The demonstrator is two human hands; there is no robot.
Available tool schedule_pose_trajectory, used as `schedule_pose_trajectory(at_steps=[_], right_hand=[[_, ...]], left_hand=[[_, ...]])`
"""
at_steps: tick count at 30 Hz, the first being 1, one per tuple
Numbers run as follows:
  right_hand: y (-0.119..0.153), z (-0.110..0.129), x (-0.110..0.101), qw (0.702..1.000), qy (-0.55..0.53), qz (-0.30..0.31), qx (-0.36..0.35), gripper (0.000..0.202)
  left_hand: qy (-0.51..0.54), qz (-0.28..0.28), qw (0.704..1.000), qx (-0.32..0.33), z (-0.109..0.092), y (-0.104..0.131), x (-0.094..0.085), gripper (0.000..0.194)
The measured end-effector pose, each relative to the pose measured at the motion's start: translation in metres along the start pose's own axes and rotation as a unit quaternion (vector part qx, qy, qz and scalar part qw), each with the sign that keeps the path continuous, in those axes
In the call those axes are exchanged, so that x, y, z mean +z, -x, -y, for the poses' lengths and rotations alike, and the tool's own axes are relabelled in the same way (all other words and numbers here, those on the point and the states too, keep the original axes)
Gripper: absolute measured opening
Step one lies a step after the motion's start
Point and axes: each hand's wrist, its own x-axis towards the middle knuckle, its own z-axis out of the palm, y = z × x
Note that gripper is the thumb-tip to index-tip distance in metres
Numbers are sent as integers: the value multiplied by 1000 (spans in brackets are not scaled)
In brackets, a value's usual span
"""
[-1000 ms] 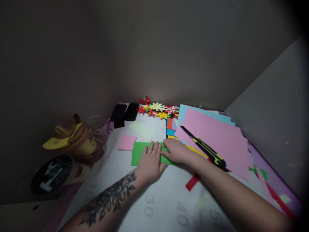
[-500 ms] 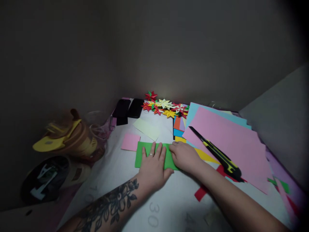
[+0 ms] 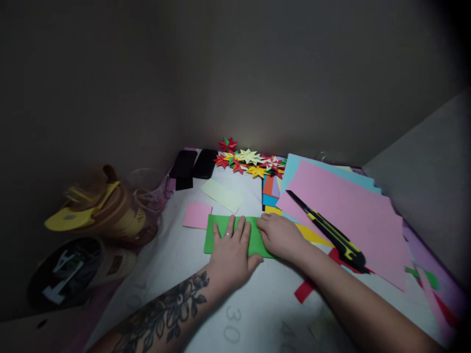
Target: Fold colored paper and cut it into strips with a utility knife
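Green paper (image 3: 256,246) lay flat on the white-covered bench (image 3: 176,260), beneath both hands. The left hand (image 3: 230,256) was spread over it palm-down, fingers parted, clasping nothing; the right hand (image 3: 281,236) curled over its right end, though whether that grip pinched the sheet could not be told. Pressing the paper flat seemed the step in hand, and the next move appeared to call for a steady left hand so nothing slipped.

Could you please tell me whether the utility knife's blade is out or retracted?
Out: the dark blade extends visibly beyond the knife's handle, over the pink paper.
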Motion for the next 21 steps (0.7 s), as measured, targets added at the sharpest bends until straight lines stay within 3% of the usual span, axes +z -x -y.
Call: schedule_pose_trajectory(at_steps=[5, 8, 10, 14, 17, 21], right_hand=[[0, 2, -5, 1000, 6, -4, 11, 26], [14, 15, -4, 998, -7, -56, 17, 29], [29, 27, 3, 994, -60, -86, -17, 43], [55, 48, 24, 972, -191, -3, -141, 92], [60, 54, 30, 965, -219, 48, -133, 99], [59, 51, 27, 962, -237, 71, -112, 106]], left_hand=[[3, -10, 1000, 0, 1, 0, 1, 78], [-4, -12, 1000, -2, 1, 0, 2, 78], [-12, 1, 1000, 2, 2, -1, 2, 76], [-27, 24, 999, -4, 2, -3, 1, 75], [-40, 35, 999, -4, 2, -4, -3, 75], [-44, 58, 997, 14, 6, -4, -9, 86]])
